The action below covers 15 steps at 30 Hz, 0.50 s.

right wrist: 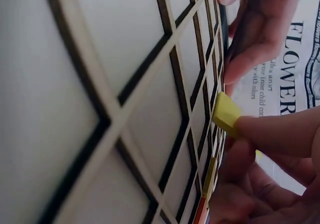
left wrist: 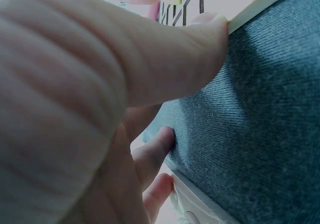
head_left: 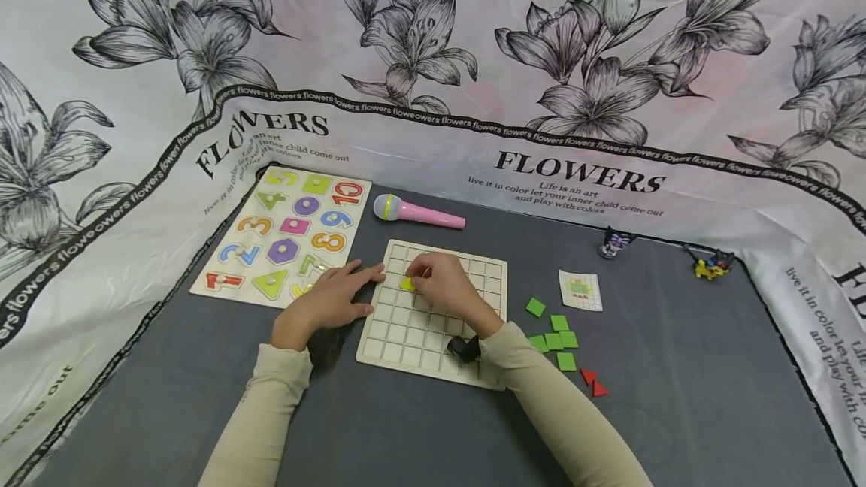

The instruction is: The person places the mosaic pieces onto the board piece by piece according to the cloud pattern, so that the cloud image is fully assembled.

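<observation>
Now the right hand (head_left: 446, 285) pinches one yellow tile (right wrist: 225, 113), tilted, at the upper left of the one grid board (head_left: 413, 335); one more yellow piece (right wrist: 209, 177) and one red piece (right wrist: 201, 210) show there, partly hidden. The left hand (head_left: 330, 296), fingers spread, touches the board's left edge. To the right lie six visible green tiles (head_left: 565, 361), two red triangles (head_left: 599, 389) and one card (head_left: 580, 290); beyond, one microphone (head_left: 433, 215) and two figures (head_left: 614, 245).
</observation>
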Motion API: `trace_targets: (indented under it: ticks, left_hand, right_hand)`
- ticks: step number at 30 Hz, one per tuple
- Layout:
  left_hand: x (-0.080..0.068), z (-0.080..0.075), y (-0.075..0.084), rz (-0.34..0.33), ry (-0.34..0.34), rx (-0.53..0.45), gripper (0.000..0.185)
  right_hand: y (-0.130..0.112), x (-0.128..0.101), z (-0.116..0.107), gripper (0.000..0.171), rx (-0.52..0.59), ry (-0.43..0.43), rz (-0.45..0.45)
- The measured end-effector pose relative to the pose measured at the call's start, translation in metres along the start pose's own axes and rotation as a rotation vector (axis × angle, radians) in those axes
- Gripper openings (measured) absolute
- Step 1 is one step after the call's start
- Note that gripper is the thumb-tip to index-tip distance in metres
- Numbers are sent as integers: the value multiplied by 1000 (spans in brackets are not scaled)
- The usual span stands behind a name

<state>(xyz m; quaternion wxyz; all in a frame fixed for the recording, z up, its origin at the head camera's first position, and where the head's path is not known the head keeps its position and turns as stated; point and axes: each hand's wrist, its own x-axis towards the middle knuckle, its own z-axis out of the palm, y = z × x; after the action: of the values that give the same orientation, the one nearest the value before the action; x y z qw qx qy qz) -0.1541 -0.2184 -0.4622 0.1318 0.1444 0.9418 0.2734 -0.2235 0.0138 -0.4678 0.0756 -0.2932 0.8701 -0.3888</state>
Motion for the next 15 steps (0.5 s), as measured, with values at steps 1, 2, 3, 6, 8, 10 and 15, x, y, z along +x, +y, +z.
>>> trace_targets:
  ticks: [1, 2, 3, 6, 8, 10, 15]
  left_hand:
    - [0, 0, 0, 1, 1, -1, 71]
    - [-1, 0, -1, 3, 1, -2, 70]
    - [-1, 0, -1, 6, 2, -2, 70]
    - [-1, 1, -2, 14, 5, -4, 70]
    - [-2, 1, -2, 14, 8, -5, 70]
    - [-2, 0, -3, 12, 9, -6, 70]
    - [-2, 0, -3, 6, 10, -13, 70]
  right_hand:
    - [-1, 1, 1, 11, -16, -4, -5]
    - [-2, 1, 1, 11, -32, -7, -10]
    - [-3, 2, 2, 11, -54, -8, -17]
    - [-6, 3, 2, 11, -97, -6, -35]
    - [-7, 5, 3, 12, -124, -4, -49]
    - [-8, 6, 3, 12, -143, -5, -52]
    - [-8, 8, 5, 12, -162, -16, -23]
